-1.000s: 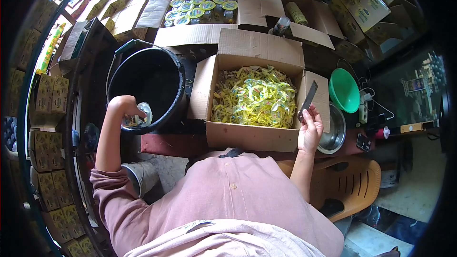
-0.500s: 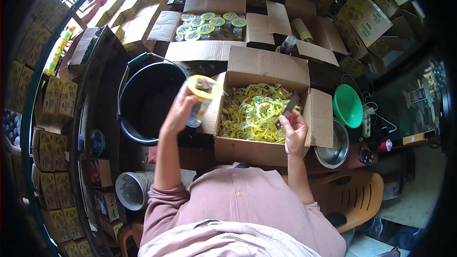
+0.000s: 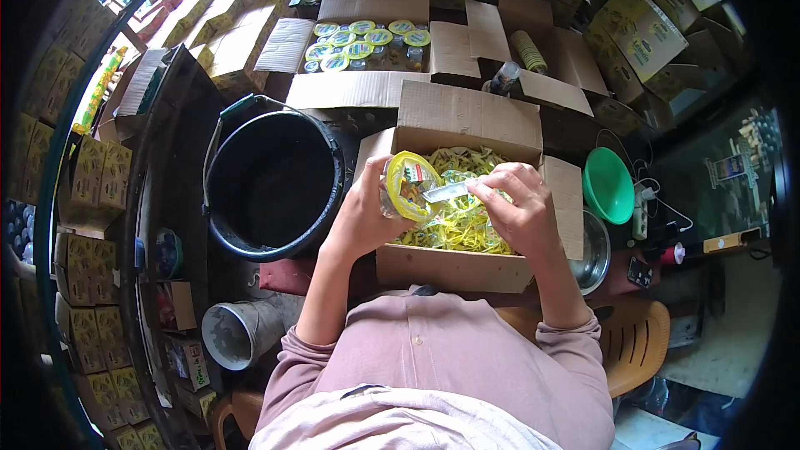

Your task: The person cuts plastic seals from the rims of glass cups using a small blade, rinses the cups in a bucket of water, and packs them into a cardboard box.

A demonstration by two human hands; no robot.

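My left hand (image 3: 363, 215) is wrapped round a clear plastic cup (image 3: 410, 187) with a yellow-rimmed printed film lid. The cup is tilted, its lid turned toward my right hand. In my right hand (image 3: 521, 207) is a flat metal blade (image 3: 447, 192), pinched between thumb and fingers, its tip at the lid's edge. Whether it cuts into the film I cannot tell. Both hands are above an open cardboard box (image 3: 450, 266) holding a heap of yellow and clear plastic trimmings (image 3: 467, 236).
A large black bucket (image 3: 218, 192) stands at left. Behind is an open carton (image 3: 350, 92) of sealed cups. A stack of cups (image 3: 527, 52) lies in another carton. At right are a green bowl (image 3: 607, 185), a metal basin (image 3: 593, 254) and a phone (image 3: 640, 272).
My left hand has brought the cup rightward over the trimmings box and tilted it. My right hand has swung the blade leftward to the lid.
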